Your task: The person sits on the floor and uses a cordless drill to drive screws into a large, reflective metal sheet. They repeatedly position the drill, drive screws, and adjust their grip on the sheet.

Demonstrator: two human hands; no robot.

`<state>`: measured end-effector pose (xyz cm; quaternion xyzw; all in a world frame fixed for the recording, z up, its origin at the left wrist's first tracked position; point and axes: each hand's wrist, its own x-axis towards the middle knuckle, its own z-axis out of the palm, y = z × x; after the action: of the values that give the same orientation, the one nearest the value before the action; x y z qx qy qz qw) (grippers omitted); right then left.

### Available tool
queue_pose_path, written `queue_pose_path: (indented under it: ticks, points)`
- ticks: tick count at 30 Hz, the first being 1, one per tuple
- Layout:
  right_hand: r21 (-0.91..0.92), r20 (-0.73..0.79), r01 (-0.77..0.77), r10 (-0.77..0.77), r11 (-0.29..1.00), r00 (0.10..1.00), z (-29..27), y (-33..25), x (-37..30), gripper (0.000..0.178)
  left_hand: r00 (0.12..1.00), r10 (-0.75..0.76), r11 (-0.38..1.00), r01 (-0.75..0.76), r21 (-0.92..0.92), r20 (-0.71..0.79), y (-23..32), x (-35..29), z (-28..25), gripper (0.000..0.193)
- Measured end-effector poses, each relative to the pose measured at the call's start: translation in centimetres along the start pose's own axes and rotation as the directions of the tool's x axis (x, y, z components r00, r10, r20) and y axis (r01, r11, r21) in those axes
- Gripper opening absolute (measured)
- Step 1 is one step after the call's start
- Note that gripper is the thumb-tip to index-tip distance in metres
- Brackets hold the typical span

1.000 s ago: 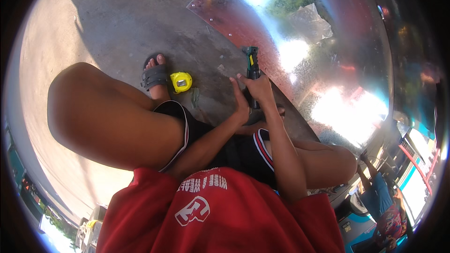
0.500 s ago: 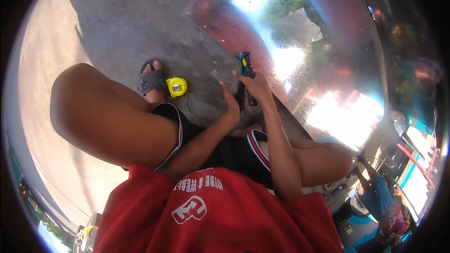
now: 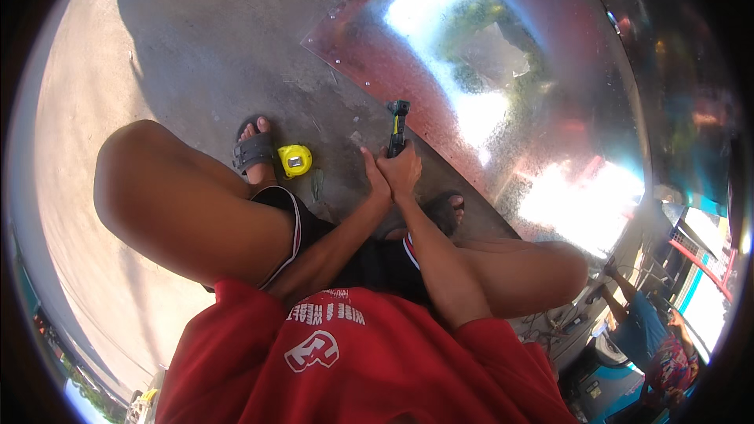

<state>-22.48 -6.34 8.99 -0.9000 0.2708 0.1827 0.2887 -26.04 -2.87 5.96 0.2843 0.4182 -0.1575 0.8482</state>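
Okay, so half a second ago the left hand (image 3: 378,177) and right hand (image 3: 404,169) were apart with the tool (image 3: 398,120) spread between them; now they're pressed together. Right's clamped round the tool; can't tell whether left grips it too, since the hands cover its lower part. Its head pokes up at the near edge of the sheet (image 3: 385,55), and I can't tell if they touch. Left of the sheet sits a yellow tape (image 3: 304,155), with a clear strip (image 3: 317,185) just beside it. Count: one tool, one tape, one strip, one sheet, two sandals (image 3: 253,154) left of the sheet, and one other person (image 3: 635,334) beyond its lower right.
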Motion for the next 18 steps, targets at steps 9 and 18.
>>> queue_pose_path:
  ticks: [9,18]
  points:
    - [0.225,0.318,-0.032,-0.042,0.974,0.947,-5.1,-0.9,3.1,0.06,0.935,-0.286,0.946,0.311,0.095,-0.211,-1.0,-0.3,-1.2,0.11]
    - [0.043,0.266,-0.17,0.153,0.984,0.952,-3.0,-1.3,1.0,0.056,0.965,-0.264,0.963,0.263,-0.061,-0.005,-0.2,-0.9,-0.3,0.112]
